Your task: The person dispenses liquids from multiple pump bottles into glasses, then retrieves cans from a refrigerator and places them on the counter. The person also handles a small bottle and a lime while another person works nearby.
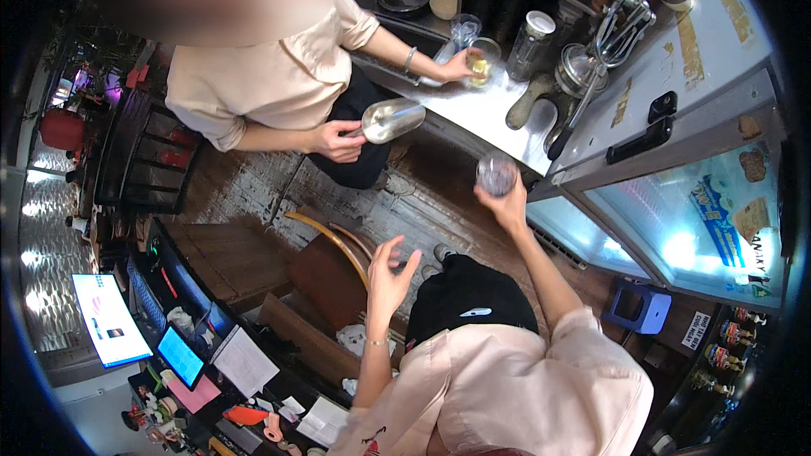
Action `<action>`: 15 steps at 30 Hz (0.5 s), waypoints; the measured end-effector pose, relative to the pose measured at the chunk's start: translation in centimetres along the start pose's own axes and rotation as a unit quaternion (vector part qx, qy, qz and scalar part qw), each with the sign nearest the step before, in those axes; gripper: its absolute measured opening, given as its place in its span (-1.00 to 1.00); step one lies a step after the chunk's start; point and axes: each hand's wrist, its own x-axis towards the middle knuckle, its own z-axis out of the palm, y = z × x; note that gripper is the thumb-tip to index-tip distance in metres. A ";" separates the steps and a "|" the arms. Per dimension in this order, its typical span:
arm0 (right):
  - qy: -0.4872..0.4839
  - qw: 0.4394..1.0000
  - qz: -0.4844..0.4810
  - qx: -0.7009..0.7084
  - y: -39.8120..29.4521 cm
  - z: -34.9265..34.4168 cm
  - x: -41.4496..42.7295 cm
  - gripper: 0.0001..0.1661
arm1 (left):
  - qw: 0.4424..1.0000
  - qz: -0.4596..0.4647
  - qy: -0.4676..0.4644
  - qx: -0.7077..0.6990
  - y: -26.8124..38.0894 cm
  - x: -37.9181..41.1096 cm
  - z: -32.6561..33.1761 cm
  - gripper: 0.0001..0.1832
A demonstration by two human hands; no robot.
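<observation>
My right hand (507, 201) grips a clear drinking glass (496, 174) in front of the counter's near end. My left hand (389, 275) is raised over the floor with fingers apart and nothing in it. Facing me, a co-worker holds a metal ice scoop (394, 121) in one hand (339, 141). Their other hand (461, 66) is on a glass with something yellowish inside (477, 69), standing on the white counter (453, 104). A second clear glass (466, 27) is behind it.
A lever citrus press (580, 66) and a lidded clear shaker (531, 44) stand on the counter. To my right is a glass-door fridge (690, 202) with a black handle. A brown chair (329, 272) and a desk with a monitor (111, 320) and a tablet (181, 356) lie left.
</observation>
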 end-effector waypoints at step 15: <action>-0.143 0.989 0.014 -0.039 -7.2 -10.4 -2.9 0.13 | 0.977 0.195 0.090 -0.016 1.8 35.1 29.2 -0.05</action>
